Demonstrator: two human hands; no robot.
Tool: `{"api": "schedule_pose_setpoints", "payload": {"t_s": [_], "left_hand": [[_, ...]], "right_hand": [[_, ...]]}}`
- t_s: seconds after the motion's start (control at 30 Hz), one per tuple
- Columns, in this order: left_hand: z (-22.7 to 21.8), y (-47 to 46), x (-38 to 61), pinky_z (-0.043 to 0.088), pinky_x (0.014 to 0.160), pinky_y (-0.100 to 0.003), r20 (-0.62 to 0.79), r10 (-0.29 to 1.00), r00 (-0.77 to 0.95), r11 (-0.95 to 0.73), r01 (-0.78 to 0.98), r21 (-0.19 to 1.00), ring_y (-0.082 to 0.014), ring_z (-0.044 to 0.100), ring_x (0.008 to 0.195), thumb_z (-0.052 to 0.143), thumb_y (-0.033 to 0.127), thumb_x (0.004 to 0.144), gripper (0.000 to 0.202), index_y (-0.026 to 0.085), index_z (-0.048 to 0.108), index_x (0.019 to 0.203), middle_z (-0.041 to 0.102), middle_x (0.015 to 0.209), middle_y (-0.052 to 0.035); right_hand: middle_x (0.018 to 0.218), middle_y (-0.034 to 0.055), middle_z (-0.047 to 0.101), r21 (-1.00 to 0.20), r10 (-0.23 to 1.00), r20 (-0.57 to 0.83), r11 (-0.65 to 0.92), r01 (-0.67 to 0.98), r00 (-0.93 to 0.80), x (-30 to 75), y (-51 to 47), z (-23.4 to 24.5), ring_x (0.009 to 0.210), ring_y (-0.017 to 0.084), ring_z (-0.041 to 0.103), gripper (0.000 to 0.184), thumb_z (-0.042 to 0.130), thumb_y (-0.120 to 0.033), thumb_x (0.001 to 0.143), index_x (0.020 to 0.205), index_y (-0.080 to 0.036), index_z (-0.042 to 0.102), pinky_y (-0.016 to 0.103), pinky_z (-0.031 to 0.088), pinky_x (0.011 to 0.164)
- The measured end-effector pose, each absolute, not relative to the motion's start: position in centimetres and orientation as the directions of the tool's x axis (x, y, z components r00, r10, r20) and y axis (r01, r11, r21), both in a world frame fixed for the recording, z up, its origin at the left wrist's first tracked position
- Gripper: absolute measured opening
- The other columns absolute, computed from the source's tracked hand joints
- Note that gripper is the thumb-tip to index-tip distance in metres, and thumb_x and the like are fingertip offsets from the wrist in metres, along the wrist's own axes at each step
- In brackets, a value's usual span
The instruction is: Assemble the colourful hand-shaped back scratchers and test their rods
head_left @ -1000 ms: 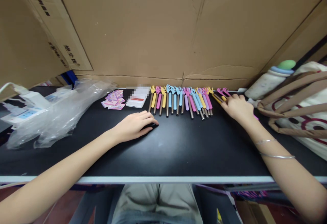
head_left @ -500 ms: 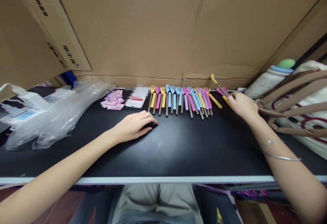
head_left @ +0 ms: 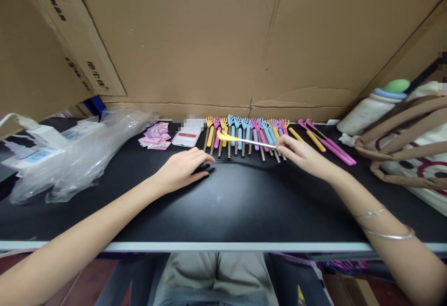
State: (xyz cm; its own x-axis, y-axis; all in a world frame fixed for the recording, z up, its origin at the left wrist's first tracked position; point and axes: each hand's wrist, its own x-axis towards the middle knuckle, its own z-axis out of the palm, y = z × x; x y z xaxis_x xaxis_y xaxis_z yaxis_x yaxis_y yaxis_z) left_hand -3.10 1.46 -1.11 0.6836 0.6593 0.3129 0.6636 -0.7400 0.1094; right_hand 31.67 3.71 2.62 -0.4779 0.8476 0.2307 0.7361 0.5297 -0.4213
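Observation:
My right hand (head_left: pixel 305 157) pinches the metal shaft of a yellow back scratcher (head_left: pixel 228 137), held nearly level with its claw end pointing left. Beneath and behind it, a row of back scratchers (head_left: pixel 237 122) in yellow, pink, blue and purple lies on the black table, claws toward the cardboard. My left hand (head_left: pixel 183 168) rests on the tabletop with thumb and fingers apart, holding nothing; the yellow claw is above and right of its fingertips. Farther right lie pink back scratchers (head_left: pixel 337 151) and a yellow handle (head_left: pixel 316 141), apart from the main row.
Small printed cards (head_left: pixel 155 136) and a white case-like object (head_left: pixel 186 138) lie left of the row. Clear plastic bags (head_left: pixel 87 152) cover part of a power strip (head_left: pixel 33 157). At right stand a bottle (head_left: pixel 363 110) and a bag (head_left: pixel 419 157). Cardboard (head_left: pixel 192 40) walls the back.
My right hand has come left from the right-hand pieces, carrying the yellow back scratcher, which has swung level. The pink pieces are uncovered. My left hand's thumb and fingers have parted slightly.

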Motion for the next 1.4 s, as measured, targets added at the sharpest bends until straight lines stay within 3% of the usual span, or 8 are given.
{"api": "schedule_pose_setpoints", "payload": {"t_s": [0.2, 0.37, 0.57, 0.9, 1.07, 1.17, 1.27, 1.4], "left_hand": [[-0.6, 1.5, -3.3, 0.044, 0.073, -0.028, 0.407, 0.752, 0.518, -0.601, 0.793, 0.102, -0.0208, 0.057, 0.095, 0.059, 0.047, 0.082, 0.042, 0.022, 0.049, 0.114, 0.061, 0.101, -0.0032], [-0.6, 1.3, -3.3, 0.041, 0.066, -0.026, 0.388, 0.739, 0.55, -0.617, 0.784, 0.065, -0.0191, 0.056, 0.087, 0.057, 0.054, 0.08, 0.043, 0.022, 0.053, 0.108, 0.061, 0.091, -0.0022], [-0.9, 1.2, -3.1, 0.042, 0.074, -0.027, 0.321, 0.699, 0.639, -0.687, 0.725, 0.052, -0.0177, 0.053, 0.094, 0.049, 0.044, 0.088, 0.027, 0.025, 0.059, 0.104, 0.058, 0.101, -0.0023], [-0.7, 1.3, -3.6, 0.041, 0.071, -0.024, 0.244, 0.697, 0.674, -0.708, 0.702, 0.082, -0.0162, 0.055, 0.094, 0.047, 0.041, 0.09, 0.025, 0.024, 0.058, 0.105, 0.059, 0.101, -0.0015], [-0.2, 1.3, -4.2, 0.041, 0.07, -0.023, 0.208, 0.7, 0.683, -0.707, 0.704, 0.066, -0.0144, 0.057, 0.089, 0.047, 0.039, 0.09, 0.023, 0.024, 0.058, 0.104, 0.059, 0.102, -0.0002], [0.1, 1.3, -4.5, 0.041, 0.07, -0.022, 0.178, 0.709, 0.682, -0.7, 0.711, 0.062, -0.0143, 0.057, 0.089, 0.047, 0.038, 0.09, 0.023, 0.026, 0.057, 0.107, 0.059, 0.103, 0.0001], [0.3, 1.3, -4.8, 0.041, 0.072, -0.022, 0.151, 0.71, 0.687, -0.701, 0.71, 0.069, -0.0139, 0.057, 0.09, 0.047, 0.039, 0.09, 0.025, 0.026, 0.055, 0.109, 0.059, 0.104, 0.0003], [0.3, 1.4, -5.1, 0.04, 0.072, -0.022, 0.145, 0.711, 0.688, -0.7, 0.712, 0.058, -0.0139, 0.058, 0.089, 0.046, 0.04, 0.09, 0.024, 0.027, 0.055, 0.108, 0.059, 0.104, 0.0006]], "right_hand": [[0.078, 0.0032, 0.055, -0.438, 0.79, 0.121, 0.585, 0.682, -0.6, 29.3, 2.8, 0.5, 0.067, 0.015, 0.048, 0.025, 0.035, -0.043, 0.092, 0.085, -0.02, 0.043, 0.027, 0.038, 0.063], [0.081, 0.0033, 0.058, -0.41, 0.787, 0.076, 0.584, 0.7, -0.612, 28.7, 2.4, 0.1, 0.067, 0.014, 0.05, 0.025, 0.037, -0.044, 0.091, 0.088, -0.021, 0.046, 0.026, 0.038, 0.063], [0.081, 0.0026, 0.057, -0.292, 0.734, 0.108, 0.668, 0.684, -0.671, 28.3, 2.0, 0.1, 0.071, 0.014, 0.05, 0.021, 0.047, -0.041, 0.088, 0.085, -0.021, 0.053, 0.025, 0.037, 0.064], [0.076, 0.0004, 0.057, -0.221, 0.737, 0.086, 0.671, 0.708, -0.671, 28.7, 1.9, 0.9, 0.067, 0.013, 0.051, 0.016, 0.051, -0.038, 0.085, 0.087, -0.023, 0.057, 0.023, 0.035, 0.059], [0.072, 0.0002, 0.059, -0.163, 0.753, 0.191, 0.656, 0.737, -0.629, 30.5, 3.0, 1.9, 0.064, 0.013, 0.052, 0.018, 0.047, -0.037, 0.087, 0.086, -0.023, 0.058, 0.024, 0.035, 0.06], [0.074, 0.0008, 0.061, -0.207, 0.822, 0.307, 0.55, 0.809, -0.48, 33.4, 4.7, 2.3, 0.064, 0.013, 0.054, 0.022, 0.047, -0.041, 0.085, 0.091, -0.022, 0.057, 0.024, 0.038, 0.061], [0.084, 0.0039, 0.064, -0.251, 0.908, 0.387, 0.273, 0.928, -0.163, 37.0, 6.3, 2.7, 0.071, 0.014, 0.056, 0.024, 0.047, -0.041, 0.084, 0.095, -0.021, 0.055, 0.024, 0.04, 0.065], [0.092, 0.0106, 0.066, -0.204, 0.924, 0.355, -0.074, 0.976, 0.144, 40.6, 7.3, 3.0, 0.08, 0.019, 0.057, 0.024, 0.046, -0.035, 0.082, 0.096, -0.018, 0.056, 0.028, 0.038, 0.066]]}}
